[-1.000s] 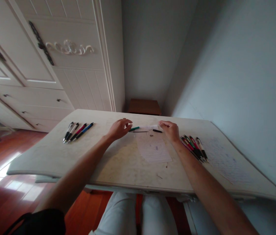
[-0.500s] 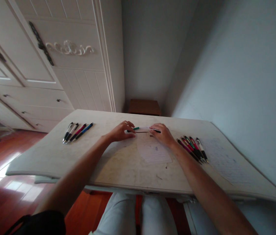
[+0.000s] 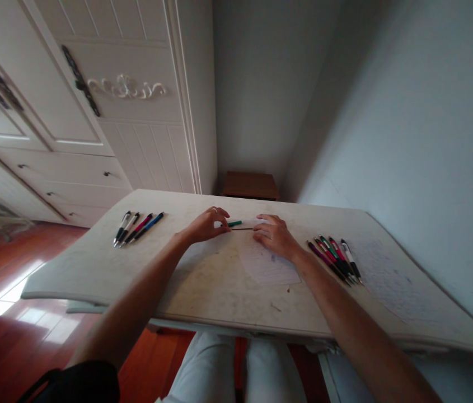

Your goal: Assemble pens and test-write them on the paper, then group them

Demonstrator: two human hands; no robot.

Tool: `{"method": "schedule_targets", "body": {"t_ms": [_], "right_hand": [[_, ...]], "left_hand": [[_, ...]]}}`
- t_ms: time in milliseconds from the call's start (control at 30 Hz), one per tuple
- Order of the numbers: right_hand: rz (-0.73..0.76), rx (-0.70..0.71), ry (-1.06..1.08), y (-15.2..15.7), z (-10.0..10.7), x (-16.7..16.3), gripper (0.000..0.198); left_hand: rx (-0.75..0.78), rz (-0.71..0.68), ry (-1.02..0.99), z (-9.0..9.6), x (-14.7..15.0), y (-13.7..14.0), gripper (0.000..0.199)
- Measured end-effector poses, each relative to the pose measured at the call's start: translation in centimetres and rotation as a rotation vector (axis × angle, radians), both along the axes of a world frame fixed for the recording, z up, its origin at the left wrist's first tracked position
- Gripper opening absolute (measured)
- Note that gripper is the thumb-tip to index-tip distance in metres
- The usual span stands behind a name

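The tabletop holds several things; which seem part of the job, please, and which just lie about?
Seemingly in use:
thin dark rod between left hand and right hand
green piece beside left hand

Apparently lying about:
pens at left
pens at right
written sheet at right

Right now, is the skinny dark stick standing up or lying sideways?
Sideways: the stick runs level between the left hand and the right hand. Whether it touches the table, I cannot tell.
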State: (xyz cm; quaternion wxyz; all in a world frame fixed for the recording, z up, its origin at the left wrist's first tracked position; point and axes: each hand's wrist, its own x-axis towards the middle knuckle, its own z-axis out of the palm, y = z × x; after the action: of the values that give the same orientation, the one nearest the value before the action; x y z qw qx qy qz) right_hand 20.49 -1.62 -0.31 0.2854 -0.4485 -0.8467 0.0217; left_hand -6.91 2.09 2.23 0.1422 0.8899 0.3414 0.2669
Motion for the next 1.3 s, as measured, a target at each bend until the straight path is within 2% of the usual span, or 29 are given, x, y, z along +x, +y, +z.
{"method": "schedule_targets", "body": {"t_ms": [100,300,467,667,767,867,1000,1100,1300], "right_hand": [[-0.018,0.004,-0.045,-0.1,0.0,-0.2,0.025],[-0.049,0.009,-0.005,-0.1,0.0,-0.6,0.018],[-0.055,-0.034,-0.056,0.2,-0.6,-0.8,0.033],[-0.054,0.013,-0.013,0.1,-0.4,-0.9,0.024],[-0.037,0.030,-0.016,0.2,-0.6,-1.0,0.026],[-0.019,0.049,-0.042,0.3,-0.6,-1.2,0.019],[0.032,0.114,-0.164,0.1,0.5,-1.8,0.014],[0.084,0.154,-0.305,-0.4,1.7,-2.7,0.020],[0.067,0.169,-0.478,-0.9,3.0,-4.2,0.026]], "left_hand": [[0.012,0.017,0.009,-0.2,-0.1,0.1,0.014],[-0.012,0.035,0.048,-0.3,0.2,-0.1,0.010],[-0.011,0.058,0.024,0.0,0.3,-0.1,0.010],[0.032,0.080,-0.075,0.0,0.3,0.1,0.009],[0.047,0.144,-0.114,0.1,0.4,0.0,0.008],[0.040,0.228,-0.140,0.4,0.5,-0.2,0.006],[-0.037,0.187,-0.140,0.4,0.5,-0.3,0.009],[-0.077,0.133,-0.123,0.2,0.6,-0.4,0.010],[-0.116,0.111,-0.116,0.1,0.7,-0.4,0.014]]}}
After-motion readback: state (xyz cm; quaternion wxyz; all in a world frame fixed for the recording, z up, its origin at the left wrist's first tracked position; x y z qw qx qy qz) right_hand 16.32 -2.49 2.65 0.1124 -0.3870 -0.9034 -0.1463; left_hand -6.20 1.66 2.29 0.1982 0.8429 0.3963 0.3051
